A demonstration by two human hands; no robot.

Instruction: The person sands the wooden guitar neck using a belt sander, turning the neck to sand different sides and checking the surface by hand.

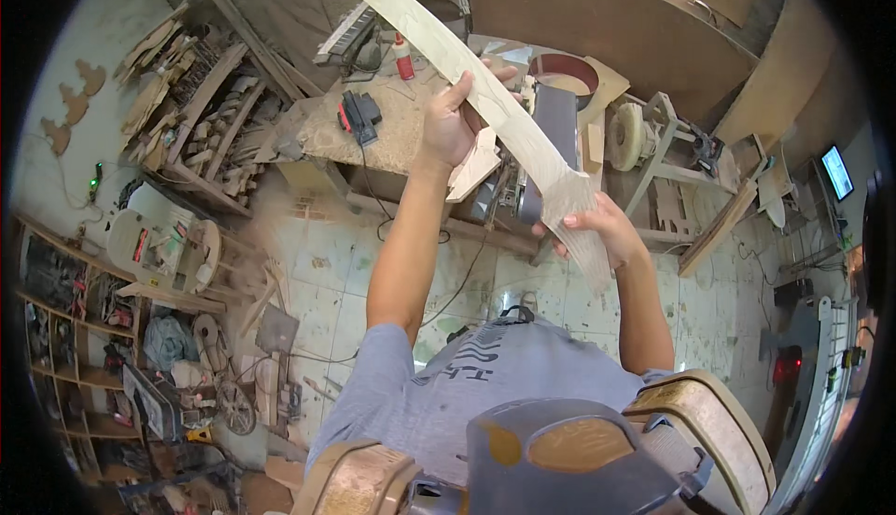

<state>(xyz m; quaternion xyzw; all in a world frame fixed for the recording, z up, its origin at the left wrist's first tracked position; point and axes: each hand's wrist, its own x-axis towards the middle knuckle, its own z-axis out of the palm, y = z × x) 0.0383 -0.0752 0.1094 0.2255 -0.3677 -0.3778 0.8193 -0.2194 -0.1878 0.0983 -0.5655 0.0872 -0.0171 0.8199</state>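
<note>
A long, curved piece of pale wood slants across the view, its narrow end at the far left and its wider, angled end near me on the right. My left hand grips it from beneath around the middle, thumb along its edge and fingertips showing beyond. My right hand is closed on the wide end. Beneath the wood is a belt sander with a dark grey belt; whether the two touch, I cannot tell. A short angular wood block lies beside the sander, near my left wrist.
On the dusty workbench are a black and red power tool and a red bottle. A cord runs down to the tiled floor. Scrap wood fills a rack at left. A round wheel stands right. A respirator shows below.
</note>
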